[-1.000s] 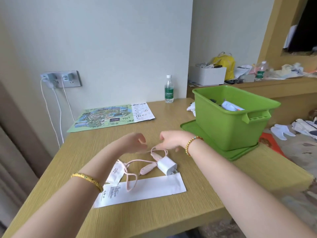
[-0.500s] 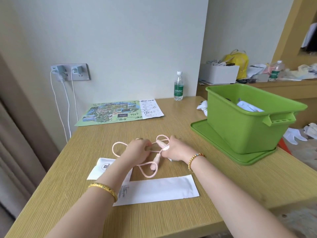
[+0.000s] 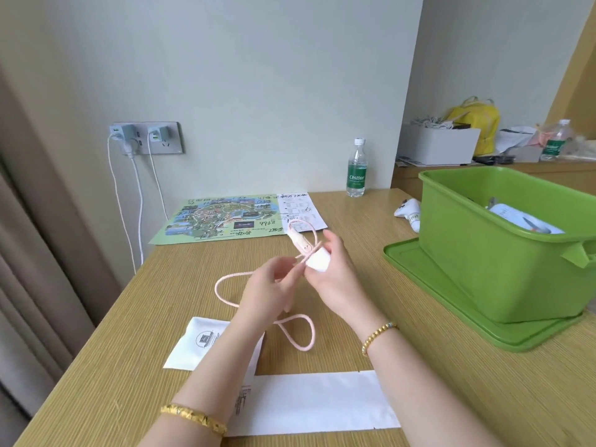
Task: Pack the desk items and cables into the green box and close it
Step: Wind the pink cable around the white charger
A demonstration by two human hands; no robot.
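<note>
At the frame's centre the right hand [image 3: 332,279] holds a white charger [image 3: 319,263] while the left hand [image 3: 271,285] pinches its pink cable [image 3: 225,296], which loops onto the desk [image 3: 435,366], and at right the green box [image 3: 490,259] stands open on its lid [image 3: 451,304], white items [image 3: 519,219] inside.

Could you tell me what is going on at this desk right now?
A person is gathering a pink charging cable over the wooden desk. The right hand holds the white charger plug, while the left hand pinches the cable beside it. The open green box stands on its lid, already holding some items.
</note>
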